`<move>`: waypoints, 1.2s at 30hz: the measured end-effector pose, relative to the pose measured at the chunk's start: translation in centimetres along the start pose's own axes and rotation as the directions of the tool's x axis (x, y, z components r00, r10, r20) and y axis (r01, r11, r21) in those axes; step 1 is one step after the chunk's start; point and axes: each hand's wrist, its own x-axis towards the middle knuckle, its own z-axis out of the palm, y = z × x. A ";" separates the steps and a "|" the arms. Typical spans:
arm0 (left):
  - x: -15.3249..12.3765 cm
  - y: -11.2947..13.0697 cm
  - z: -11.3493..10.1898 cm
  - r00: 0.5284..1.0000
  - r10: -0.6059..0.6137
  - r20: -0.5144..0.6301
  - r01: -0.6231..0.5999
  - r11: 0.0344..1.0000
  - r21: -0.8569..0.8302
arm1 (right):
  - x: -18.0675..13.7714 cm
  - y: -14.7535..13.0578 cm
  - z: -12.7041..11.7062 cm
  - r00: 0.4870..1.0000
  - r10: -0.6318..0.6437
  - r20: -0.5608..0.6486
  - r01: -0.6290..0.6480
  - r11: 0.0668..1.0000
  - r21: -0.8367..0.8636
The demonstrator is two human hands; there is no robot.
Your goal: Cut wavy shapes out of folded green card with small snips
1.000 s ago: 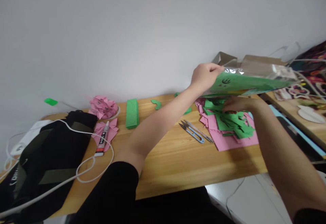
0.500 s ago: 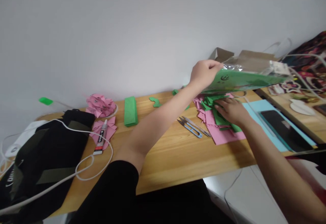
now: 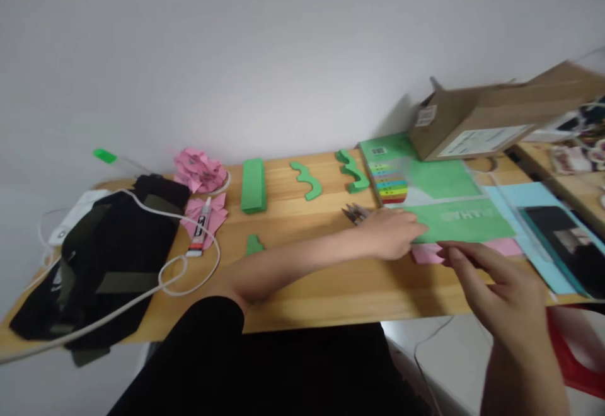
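Observation:
A green paper pack point(image 3: 449, 205) in a clear sleeve lies flat on the wooden table point(image 3: 321, 283), covering a pile of pink paper point(image 3: 425, 254). My left hand point(image 3: 392, 234) rests on the table with curled fingers gripping the pack's near left corner. Small grey snips point(image 3: 354, 213) lie just behind that hand. My right hand point(image 3: 496, 287) hovers over the table's front edge with fingers stretched out and nothing in them, its fingertips close to the pink paper.
Green cut shapes point(image 3: 308, 181), a folded green stack point(image 3: 253, 184), a pink paper flower point(image 3: 199, 170) and a glue tube point(image 3: 201, 234) lie to the left. A black bag point(image 3: 94, 258) with a white cable fills the left end. A cardboard box point(image 3: 477, 120) and a blue sheet point(image 3: 524, 214) sit right.
My left hand has lowered the green pack from the air onto the table, over the pink and green scraps. My right hand has come off the scraps and pulled back towards me.

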 end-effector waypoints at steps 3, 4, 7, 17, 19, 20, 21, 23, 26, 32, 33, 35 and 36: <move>-4.2 0.1 0.0 0.996 0.067 0.063 -0.073 0.993 0.097 | 0.1 -2.2 0.3 0.985 0.143 0.097 -0.157 0.976 0.154; -6.2 -0.1 -0.5 0.998 0.057 0.027 -0.060 0.992 0.114 | 0.4 -3.0 0.7 0.983 0.147 0.106 -0.164 0.970 0.178; -13.5 -1.2 -2.5 0.975 -0.177 -0.136 0.187 0.980 0.068 | 1.3 -5.7 3.1 0.979 0.048 0.200 -0.098 0.963 0.252; -28.7 -1.9 -1.3 0.412 -0.898 -0.152 0.864 0.439 -0.249 | 2.0 -16.0 14.2 0.658 -0.218 0.721 0.037 0.965 0.258; -28.5 -1.8 -0.8 0.423 -0.897 -0.126 0.852 0.441 -0.282 | 2.2 -17.3 15.4 0.632 -0.200 0.749 0.038 0.973 0.228; -28.3 -1.9 -0.7 0.438 -0.890 -0.125 0.841 0.455 -0.292 | 2.2 -17.8 15.7 0.620 -0.189 0.761 0.039 0.977 0.211; -28.0 -2.0 -0.6 0.459 -0.880 -0.123 0.829 0.474 -0.297 | 2.3 -18.2 16.0 0.608 -0.177 0.774 0.039 0.980 0.193; -27.6 -2.5 -0.7 0.496 -0.862 -0.107 0.811 0.503 -0.298 | 2.4 -18.8 16.4 0.591 -0.147 0.793 0.038 0.987 0.154; -26.9 -3.4 -1.3 0.506 -0.859 -0.078 0.817 0.506 -0.275 | 2.3 -19.5 16.8 0.586 -0.098 0.805 0.030 0.995 0.100; -25.5 -4.7 -3.4 0.500 -0.864 0.052 0.863 0.493 -0.106 | 2.2 -19.5 16.8 0.592 -0.100 0.800 0.024 0.994 0.106; -25.3 -4.7 -3.7 0.490 -0.870 0.063 0.871 0.485 -0.081 | 2.1 -19.4 16.7 0.595 -0.110 0.796 0.026 0.993 0.117; -25.0 -4.9 -3.9 0.480 -0.875 0.058 0.877 0.477 -0.054 | 1.8 -19.1 16.3 0.603 -0.129 0.787 0.029 0.990 0.140; -24.9 -5.0 -3.9 0.481 -0.876 0.043 0.876 0.478 -0.059 | 1.6 -19.0 16.1 0.608 -0.137 0.782 0.029 0.988 0.151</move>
